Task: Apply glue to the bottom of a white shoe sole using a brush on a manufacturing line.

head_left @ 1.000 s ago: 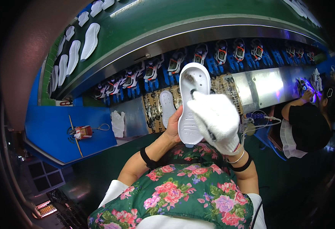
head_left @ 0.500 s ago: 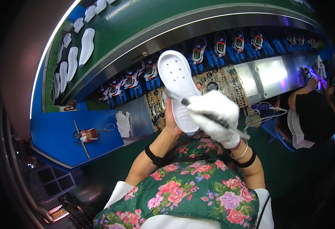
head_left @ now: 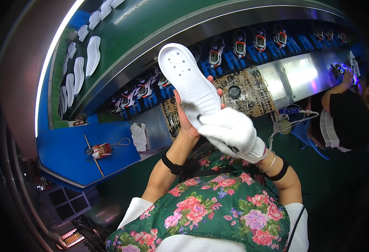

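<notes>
A white shoe sole (head_left: 187,80), with a raised rim and a cluster of small grey dots at its far end, is gripped from beneath by my bare left hand (head_left: 183,114), the fingertips curling over its right edge. It tilts away toward the upper left. My right hand (head_left: 232,133), in a white knitted glove, is closed around a brush. The blurred dark bristles of the brush (head_left: 189,108) touch or hover just over the near half of the sole; I cannot tell which. Most of the brush's handle is hidden by the glove.
Beyond the sole runs a line of white-and-orange shoes (head_left: 239,44) on blue holders. Taped cardboard (head_left: 251,90) covers part of the metal ledge. White soles (head_left: 92,56) lie on the green surface at left, above a blue table (head_left: 62,147). A co-worker (head_left: 348,113) sits at right.
The sole and my left hand have shifted slightly up and left. My gloved right hand has swung the brush nearer the sole's left edge; its handle end no longer shows.
</notes>
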`<state>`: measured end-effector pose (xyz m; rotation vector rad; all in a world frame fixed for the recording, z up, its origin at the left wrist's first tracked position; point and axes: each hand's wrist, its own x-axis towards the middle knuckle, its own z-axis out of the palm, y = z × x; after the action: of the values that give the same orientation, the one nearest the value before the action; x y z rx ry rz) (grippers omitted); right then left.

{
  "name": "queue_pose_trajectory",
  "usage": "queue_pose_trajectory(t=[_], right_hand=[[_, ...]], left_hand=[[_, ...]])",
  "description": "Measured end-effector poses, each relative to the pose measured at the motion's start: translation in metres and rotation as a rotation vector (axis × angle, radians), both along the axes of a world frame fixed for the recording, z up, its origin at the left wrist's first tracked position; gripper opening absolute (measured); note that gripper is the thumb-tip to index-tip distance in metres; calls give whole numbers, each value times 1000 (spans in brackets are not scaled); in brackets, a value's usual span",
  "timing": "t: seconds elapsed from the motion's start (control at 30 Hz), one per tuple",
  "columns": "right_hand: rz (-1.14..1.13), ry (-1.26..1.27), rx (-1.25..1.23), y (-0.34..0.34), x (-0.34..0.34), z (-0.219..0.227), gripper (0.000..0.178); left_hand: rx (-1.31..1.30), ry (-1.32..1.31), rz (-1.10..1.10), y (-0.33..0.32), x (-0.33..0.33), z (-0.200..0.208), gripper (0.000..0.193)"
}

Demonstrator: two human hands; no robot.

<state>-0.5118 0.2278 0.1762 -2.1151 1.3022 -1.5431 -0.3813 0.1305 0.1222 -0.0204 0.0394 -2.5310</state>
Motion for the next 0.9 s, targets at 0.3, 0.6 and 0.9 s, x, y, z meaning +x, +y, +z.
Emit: queue_pose_trajectory(t=[0.3,0.6,0.9], right_hand=[[126,-47,112,5,-8,-2,27],[202,-101,184,10,-9,-4,22],[114,-96,124,2,-22,-3,27]], left_hand=[[-60,-28,-158,-23,12,-18,104],[-253,-207,-206,-40,17,-11,101],[-348,-51,-373,-52,18,-15,90]])
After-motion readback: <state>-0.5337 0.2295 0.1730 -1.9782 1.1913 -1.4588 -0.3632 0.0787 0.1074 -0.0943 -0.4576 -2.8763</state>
